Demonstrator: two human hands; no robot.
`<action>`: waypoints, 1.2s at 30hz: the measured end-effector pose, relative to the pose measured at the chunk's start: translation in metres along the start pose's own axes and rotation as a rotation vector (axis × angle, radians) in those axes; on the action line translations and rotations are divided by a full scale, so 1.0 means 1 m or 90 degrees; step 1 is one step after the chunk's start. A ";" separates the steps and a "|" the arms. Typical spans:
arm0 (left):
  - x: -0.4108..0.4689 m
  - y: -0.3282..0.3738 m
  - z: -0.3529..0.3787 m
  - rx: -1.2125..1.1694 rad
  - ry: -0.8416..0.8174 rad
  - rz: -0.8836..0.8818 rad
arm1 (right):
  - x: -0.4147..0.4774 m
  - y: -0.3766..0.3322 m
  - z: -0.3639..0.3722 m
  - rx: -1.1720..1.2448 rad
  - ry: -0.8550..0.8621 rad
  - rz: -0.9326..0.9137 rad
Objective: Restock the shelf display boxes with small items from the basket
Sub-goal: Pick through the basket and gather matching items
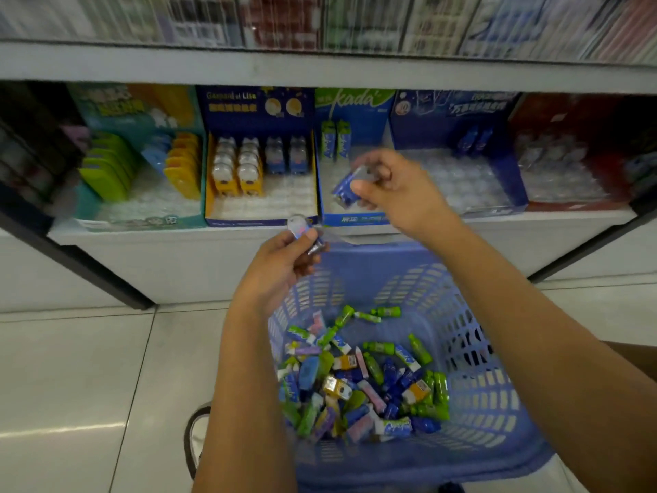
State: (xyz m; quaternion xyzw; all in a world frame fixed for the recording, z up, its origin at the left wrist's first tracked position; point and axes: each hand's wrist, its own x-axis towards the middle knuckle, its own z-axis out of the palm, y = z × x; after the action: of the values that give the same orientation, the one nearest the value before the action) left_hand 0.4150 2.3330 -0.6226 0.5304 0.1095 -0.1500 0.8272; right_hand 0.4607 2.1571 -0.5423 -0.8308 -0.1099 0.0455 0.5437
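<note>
A blue plastic basket [476, 396] stands on the floor below me, holding several small packets [359, 382] in blue, green, yellow and pink. My right hand [394, 186] pinches a small blue packet [344, 186] in front of the green-and-blue display box [355, 218] on the lower shelf. My left hand [281, 265] grips another small blue packet [305, 236] with a clear top, above the basket's far rim. Two packets stand upright at the back of that display box.
The lower shelf [177, 240] carries a row of display boxes: a teal one [142, 218] at left, a dark blue one [256, 215] with yellow and blue items, a blue one [497, 204] and a red one [576, 204] at right. White floor tiles [89, 386] surround the basket.
</note>
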 end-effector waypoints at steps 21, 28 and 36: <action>-0.007 0.037 -0.023 0.209 0.231 0.242 | 0.098 -0.015 0.056 -0.492 -0.022 -0.078; -0.011 0.039 -0.018 0.262 0.283 0.289 | 0.062 -0.033 0.062 -0.224 -0.102 0.012; -0.008 0.037 -0.014 0.561 0.255 0.320 | 0.075 -0.035 0.065 -0.188 0.025 -0.071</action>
State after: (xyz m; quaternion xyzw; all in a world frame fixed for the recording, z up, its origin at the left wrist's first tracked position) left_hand 0.4204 2.3616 -0.5947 0.8549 0.0617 0.1248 0.4997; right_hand 0.5160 2.2465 -0.5331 -0.8950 -0.1505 -0.0178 0.4195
